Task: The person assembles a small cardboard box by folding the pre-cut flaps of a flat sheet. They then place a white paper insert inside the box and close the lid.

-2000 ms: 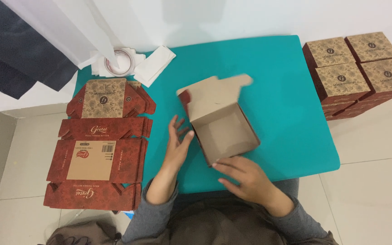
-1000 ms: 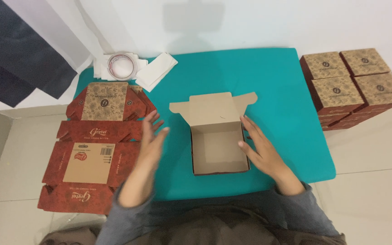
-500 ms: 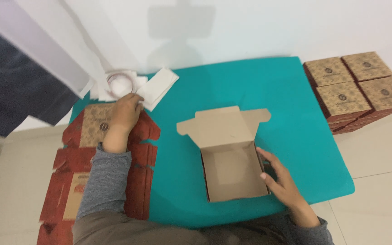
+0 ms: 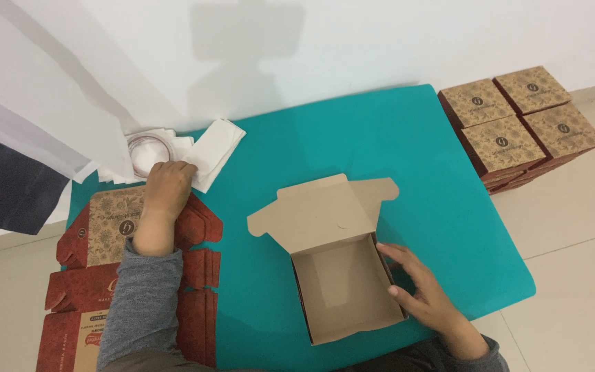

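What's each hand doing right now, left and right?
Left hand: fingers curled on the white paper stack; grip cannot be told.
Right hand: open, flat against the open box.

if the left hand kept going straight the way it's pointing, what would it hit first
The left hand points up and away, already touching the folded white paper sheets. Just beyond lies the clear tape roll, then probably the white wall.

A teal mat covers the table. Far right on the floor – four closed brown boxes, stacked close together. Left, red flat cartons lie overlapping, running off the near edge. A white curtain hangs far left – a dark cloth below it.
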